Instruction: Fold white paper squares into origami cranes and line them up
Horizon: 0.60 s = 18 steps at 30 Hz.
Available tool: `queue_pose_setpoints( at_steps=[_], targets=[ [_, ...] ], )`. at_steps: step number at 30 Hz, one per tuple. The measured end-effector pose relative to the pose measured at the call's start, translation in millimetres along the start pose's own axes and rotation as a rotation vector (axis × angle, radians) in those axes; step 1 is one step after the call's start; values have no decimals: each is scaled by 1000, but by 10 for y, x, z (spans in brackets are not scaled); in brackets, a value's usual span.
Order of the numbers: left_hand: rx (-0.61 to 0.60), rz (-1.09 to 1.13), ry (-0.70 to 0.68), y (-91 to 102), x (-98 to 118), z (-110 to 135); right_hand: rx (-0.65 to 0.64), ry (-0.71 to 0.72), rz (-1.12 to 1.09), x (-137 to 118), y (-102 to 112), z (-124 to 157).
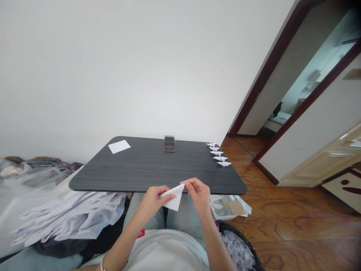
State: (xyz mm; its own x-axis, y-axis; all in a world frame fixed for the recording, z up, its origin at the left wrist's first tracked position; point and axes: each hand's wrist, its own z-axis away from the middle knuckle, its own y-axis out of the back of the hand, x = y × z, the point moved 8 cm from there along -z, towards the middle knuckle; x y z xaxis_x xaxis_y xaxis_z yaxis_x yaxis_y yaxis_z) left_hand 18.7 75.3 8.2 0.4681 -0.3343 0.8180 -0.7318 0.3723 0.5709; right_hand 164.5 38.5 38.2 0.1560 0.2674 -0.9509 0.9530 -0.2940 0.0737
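Note:
A folded white paper triangle is held in the air just in front of the near edge of the dark table. My left hand pinches its left side with closed fingers. My right hand pinches the upper right corner between thumb and fingertips. Both hands hover over my lap, touching only the paper.
A flat white paper square lies at the table's far left, a phone stands at the far middle, and several folded paper cranes line the right edge. Loose white sheets pile at my left; a bin of crumpled paper sits lower right.

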Motion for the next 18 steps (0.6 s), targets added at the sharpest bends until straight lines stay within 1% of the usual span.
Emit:
queue_pose_setpoints(
  at_steps=[5, 11, 18],
  targets=[
    [-15, 18, 13, -21, -17, -4, 13, 0, 33, -11, 18, 2],
    [-19, 42, 14, -22, -12, -4, 28, -24, -27, 16, 18, -5],
    [-25, 45, 10, -16, 0, -14, 5, -19, -27, 10, -10, -9]
  ],
)
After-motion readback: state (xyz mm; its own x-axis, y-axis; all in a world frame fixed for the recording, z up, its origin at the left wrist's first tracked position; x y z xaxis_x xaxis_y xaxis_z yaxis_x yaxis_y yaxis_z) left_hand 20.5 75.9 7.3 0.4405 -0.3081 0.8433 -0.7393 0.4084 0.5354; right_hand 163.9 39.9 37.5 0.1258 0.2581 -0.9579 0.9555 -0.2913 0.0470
